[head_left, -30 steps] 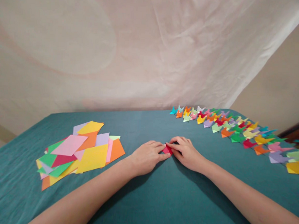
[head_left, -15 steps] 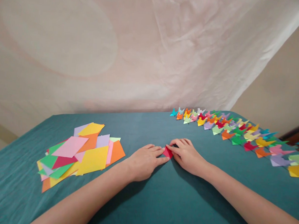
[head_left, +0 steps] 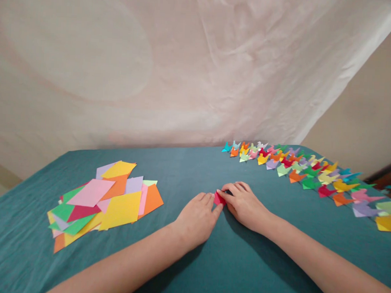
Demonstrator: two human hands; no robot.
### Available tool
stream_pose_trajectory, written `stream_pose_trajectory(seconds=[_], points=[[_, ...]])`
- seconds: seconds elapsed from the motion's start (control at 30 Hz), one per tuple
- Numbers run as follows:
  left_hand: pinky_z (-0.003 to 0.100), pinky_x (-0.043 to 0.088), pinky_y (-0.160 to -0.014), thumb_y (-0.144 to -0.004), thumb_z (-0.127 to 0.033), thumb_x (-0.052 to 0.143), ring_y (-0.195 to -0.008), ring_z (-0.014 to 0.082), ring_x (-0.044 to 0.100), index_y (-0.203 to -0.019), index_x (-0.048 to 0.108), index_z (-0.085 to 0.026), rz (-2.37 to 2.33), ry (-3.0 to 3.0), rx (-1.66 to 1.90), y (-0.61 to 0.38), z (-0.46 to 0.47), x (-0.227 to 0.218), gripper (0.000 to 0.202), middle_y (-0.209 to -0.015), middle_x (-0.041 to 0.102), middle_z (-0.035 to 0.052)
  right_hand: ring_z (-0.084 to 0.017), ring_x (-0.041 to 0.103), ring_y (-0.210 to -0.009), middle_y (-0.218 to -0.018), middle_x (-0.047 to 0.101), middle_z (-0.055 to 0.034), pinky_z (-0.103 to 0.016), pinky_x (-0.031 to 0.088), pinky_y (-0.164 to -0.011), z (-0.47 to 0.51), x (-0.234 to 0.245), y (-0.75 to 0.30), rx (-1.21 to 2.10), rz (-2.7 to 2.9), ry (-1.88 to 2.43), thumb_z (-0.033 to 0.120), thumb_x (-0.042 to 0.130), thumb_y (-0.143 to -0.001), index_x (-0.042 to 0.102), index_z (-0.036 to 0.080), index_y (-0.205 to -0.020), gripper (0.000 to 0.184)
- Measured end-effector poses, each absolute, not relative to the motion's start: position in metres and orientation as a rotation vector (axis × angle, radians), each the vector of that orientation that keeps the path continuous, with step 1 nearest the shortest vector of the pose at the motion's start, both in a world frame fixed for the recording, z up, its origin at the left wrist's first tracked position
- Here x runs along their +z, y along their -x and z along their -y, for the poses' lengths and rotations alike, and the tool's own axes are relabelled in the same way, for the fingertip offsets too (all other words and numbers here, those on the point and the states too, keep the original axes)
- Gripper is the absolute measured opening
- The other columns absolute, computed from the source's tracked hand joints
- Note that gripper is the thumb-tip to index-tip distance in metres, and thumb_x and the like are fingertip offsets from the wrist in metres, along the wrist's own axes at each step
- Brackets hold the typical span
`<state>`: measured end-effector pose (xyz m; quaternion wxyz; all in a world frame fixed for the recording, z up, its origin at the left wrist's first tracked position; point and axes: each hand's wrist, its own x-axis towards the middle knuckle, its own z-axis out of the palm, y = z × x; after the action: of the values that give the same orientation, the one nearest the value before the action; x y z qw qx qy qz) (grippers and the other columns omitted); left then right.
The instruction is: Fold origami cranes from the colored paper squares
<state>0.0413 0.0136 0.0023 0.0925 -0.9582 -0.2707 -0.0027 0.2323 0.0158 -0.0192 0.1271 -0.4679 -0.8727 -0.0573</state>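
Observation:
A small folded piece of red origami paper (head_left: 219, 199) lies on the green tablecloth between my two hands. My left hand (head_left: 199, 218) is at its left side, fingers bent, with the thumb at the paper's lower edge and the fingertips by its left edge. From the right, my right hand (head_left: 244, 205) grips the paper's upper right part between thumb and index finger, its other fingers curled. Parts of the paper's edges are hidden under the fingertips.
Loose coloured paper sheets (head_left: 119, 210) lie in an overlapping pile to the left. Rows of small folded paper birds (head_left: 298, 176) stand along the right and far right side of the green tablecloth (head_left: 181, 172). A pale cloth (head_left: 186, 68) hangs behind the table.
My left hand has turned and drawn its fingers in, with the wrist shifting a little right and nearer to me. My right hand has barely moved and stays on the red paper.

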Motion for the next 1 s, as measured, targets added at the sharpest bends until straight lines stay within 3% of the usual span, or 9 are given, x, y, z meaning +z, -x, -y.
stream_pose_trajectory(seconds=[0.33,0.63,1.0], points=[[0.039,0.035,-0.096,-0.087,-0.018,0.040,-0.117,0.0265,0.048,-0.124,0.047,-0.011,0.827,2.848,0.053,-0.041,-0.011,0.007,0.039,-0.126,0.051,0.0187,-0.021,0.054,-0.097,-0.106,0.059,-0.0098,-0.043,0.028,-0.096,-0.012,-0.008,-0.248,-0.232,2.742,1.279,0.003,0.043,-0.080,0.061,0.018,-0.110,0.038],[0.038,0.036,-0.095,-0.087,-0.018,0.040,-0.117,0.0243,0.048,-0.121,0.052,-0.011,0.788,2.923,0.072,-0.035,-0.021,0.014,0.037,-0.126,0.053,0.0146,-0.020,0.054,-0.090,-0.097,0.060,-0.0104,-0.038,0.033,-0.088,-0.004,-0.004,-0.249,-0.313,2.747,1.265,0.005,0.043,-0.082,0.063,0.016,-0.107,0.034],[0.035,0.036,-0.094,-0.086,-0.017,0.040,-0.112,0.0213,0.051,-0.121,0.051,-0.012,0.741,2.954,0.084,-0.028,-0.029,0.018,0.037,-0.125,0.054,0.0117,-0.019,0.051,-0.096,-0.103,0.057,-0.0072,-0.035,0.039,-0.082,-0.020,-0.024,-0.268,0.194,2.482,1.334,-0.002,0.038,-0.079,0.064,0.029,-0.110,0.051]])
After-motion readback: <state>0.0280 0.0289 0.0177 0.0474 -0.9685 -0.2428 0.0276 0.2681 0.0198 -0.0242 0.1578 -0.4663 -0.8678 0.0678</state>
